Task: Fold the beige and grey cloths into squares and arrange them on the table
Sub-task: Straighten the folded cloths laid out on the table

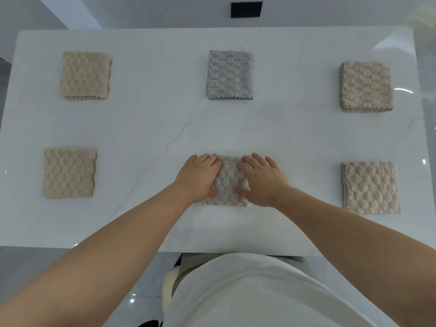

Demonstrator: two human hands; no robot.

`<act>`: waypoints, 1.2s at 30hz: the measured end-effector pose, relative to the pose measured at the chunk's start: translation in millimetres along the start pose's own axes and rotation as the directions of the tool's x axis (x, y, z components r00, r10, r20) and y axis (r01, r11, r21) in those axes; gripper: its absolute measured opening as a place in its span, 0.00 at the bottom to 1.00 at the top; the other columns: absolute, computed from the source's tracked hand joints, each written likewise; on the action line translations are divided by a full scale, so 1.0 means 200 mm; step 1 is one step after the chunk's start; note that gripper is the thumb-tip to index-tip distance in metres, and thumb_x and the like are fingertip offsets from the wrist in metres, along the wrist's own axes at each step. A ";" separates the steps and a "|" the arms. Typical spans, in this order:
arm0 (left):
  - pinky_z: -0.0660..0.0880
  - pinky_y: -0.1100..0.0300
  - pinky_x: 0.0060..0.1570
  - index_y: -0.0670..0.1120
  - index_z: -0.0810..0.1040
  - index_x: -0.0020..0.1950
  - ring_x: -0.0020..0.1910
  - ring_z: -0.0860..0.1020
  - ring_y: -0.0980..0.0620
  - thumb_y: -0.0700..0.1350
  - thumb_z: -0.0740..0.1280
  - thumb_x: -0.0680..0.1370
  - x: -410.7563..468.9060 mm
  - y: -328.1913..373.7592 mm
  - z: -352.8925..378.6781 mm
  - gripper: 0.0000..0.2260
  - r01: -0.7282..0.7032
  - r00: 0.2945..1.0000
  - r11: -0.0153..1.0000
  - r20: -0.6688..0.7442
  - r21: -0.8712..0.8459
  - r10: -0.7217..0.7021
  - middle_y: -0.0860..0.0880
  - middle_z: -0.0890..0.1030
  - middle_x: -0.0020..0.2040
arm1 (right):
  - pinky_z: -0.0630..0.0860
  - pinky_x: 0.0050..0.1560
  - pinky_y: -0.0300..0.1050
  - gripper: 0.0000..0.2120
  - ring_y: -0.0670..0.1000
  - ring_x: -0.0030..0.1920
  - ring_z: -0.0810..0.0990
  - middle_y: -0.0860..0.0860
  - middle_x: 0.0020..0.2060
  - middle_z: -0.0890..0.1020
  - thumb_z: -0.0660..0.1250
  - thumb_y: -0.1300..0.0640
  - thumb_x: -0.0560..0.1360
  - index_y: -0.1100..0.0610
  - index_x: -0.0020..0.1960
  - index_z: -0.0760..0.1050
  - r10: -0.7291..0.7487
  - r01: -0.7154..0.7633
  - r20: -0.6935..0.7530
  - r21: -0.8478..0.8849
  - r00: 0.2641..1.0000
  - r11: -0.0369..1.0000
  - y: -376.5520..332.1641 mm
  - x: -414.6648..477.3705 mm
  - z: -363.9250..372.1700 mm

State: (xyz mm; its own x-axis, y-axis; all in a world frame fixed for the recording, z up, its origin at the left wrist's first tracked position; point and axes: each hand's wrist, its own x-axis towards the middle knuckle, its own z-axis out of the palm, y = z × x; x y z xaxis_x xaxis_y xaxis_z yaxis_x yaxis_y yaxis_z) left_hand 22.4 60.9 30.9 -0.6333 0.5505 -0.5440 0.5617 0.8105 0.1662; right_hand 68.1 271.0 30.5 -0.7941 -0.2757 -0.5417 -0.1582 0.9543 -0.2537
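A folded grey cloth (pixel 228 180) lies at the front middle of the white table (pixel 146 128). My left hand (pixel 200 175) presses flat on its left side and my right hand (pixel 262 178) presses flat on its right side, fingers straight. Another folded grey cloth (pixel 230 74) lies at the back middle. Folded beige squares sit at the back left (pixel 85 76), back right (pixel 366 86), front left (pixel 69 173) and front right (pixel 370 187).
The table's near edge (pixel 118 246) runs just in front of my body. A black rectangle (pixel 246 9) is on the floor or wall beyond the far edge. Glossy floor surrounds the table.
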 end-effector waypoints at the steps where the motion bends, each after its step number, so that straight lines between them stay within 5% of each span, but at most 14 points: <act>1: 0.63 0.50 0.72 0.46 0.69 0.75 0.74 0.68 0.45 0.62 0.71 0.74 0.03 -0.03 -0.03 0.35 -0.023 0.997 0.998 -0.071 -0.053 0.019 0.48 0.70 0.74 | 0.55 0.78 0.55 0.30 0.55 0.79 0.59 0.52 0.77 0.65 0.59 0.37 0.80 0.51 0.76 0.65 0.022 -0.017 -0.077 0.061 0.997 0.998 0.00 0.03 -0.04; 5: 0.71 0.53 0.63 0.45 0.76 0.69 0.65 0.75 0.46 0.51 0.70 0.79 0.20 -0.16 -0.19 0.20 -0.006 0.955 0.949 -0.284 -0.316 -0.088 0.48 0.77 0.66 | 0.70 0.66 0.53 0.18 0.57 0.67 0.73 0.53 0.66 0.75 0.62 0.48 0.81 0.54 0.69 0.73 0.213 -0.150 -0.268 0.238 0.940 0.960 0.04 0.23 -0.15; 10: 0.75 0.50 0.52 0.44 0.79 0.62 0.57 0.78 0.42 0.43 0.68 0.80 0.46 -0.39 -0.39 0.12 0.040 0.900 0.957 -0.405 -0.288 -0.160 0.44 0.77 0.61 | 0.72 0.63 0.55 0.17 0.59 0.65 0.73 0.55 0.66 0.75 0.63 0.55 0.81 0.55 0.69 0.73 0.361 -0.259 -0.341 0.311 0.868 0.915 0.09 0.49 -0.30; 21: 0.69 0.52 0.37 0.42 0.76 0.54 0.46 0.77 0.40 0.45 0.69 0.78 0.83 -0.56 -0.49 0.09 0.009 0.909 1.000 -0.417 -0.010 -0.013 0.43 0.76 0.54 | 0.75 0.48 0.54 0.15 0.61 0.53 0.76 0.56 0.55 0.77 0.71 0.63 0.70 0.57 0.56 0.77 0.148 -0.187 -0.513 -0.025 0.846 0.982 0.21 0.89 -0.45; 28: 0.60 0.59 0.27 0.38 0.77 0.37 0.30 0.75 0.42 0.31 0.76 0.66 0.90 -0.58 -0.46 0.09 -0.055 0.914 0.993 -0.394 0.104 0.092 0.42 0.76 0.38 | 0.71 0.42 0.51 0.06 0.59 0.47 0.78 0.52 0.46 0.81 0.70 0.62 0.70 0.55 0.46 0.81 0.038 -0.150 -0.585 -0.144 0.810 0.978 0.29 0.94 -0.42; 32: 0.62 0.56 0.31 0.35 0.76 0.42 0.41 0.78 0.39 0.33 0.67 0.75 0.87 -0.59 -0.44 0.02 -0.073 0.927 0.995 -0.364 0.073 0.095 0.39 0.77 0.45 | 0.69 0.43 0.49 0.04 0.58 0.48 0.78 0.49 0.47 0.82 0.71 0.59 0.72 0.54 0.43 0.84 0.043 -0.141 -0.569 -0.130 0.822 0.981 0.31 0.94 -0.40; 36: 0.66 0.55 0.37 0.38 0.79 0.47 0.48 0.76 0.41 0.43 0.63 0.81 0.90 -0.55 -0.50 0.10 0.030 0.942 1.000 -0.335 -0.008 -0.030 0.41 0.75 0.50 | 0.74 0.52 0.54 0.16 0.60 0.54 0.77 0.50 0.49 0.82 0.64 0.44 0.77 0.53 0.44 0.86 0.116 -0.130 -0.499 0.007 0.859 0.991 0.25 0.94 -0.48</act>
State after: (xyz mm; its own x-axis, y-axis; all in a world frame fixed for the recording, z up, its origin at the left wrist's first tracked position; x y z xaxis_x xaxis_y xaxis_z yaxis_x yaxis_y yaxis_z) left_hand -207.1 90.3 -4.2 -0.7920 0.5608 -0.2413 0.5387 0.8279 0.1562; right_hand -146.6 278.0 -7.1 -0.9931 -0.0681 -0.0952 -0.0493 0.9811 -0.1871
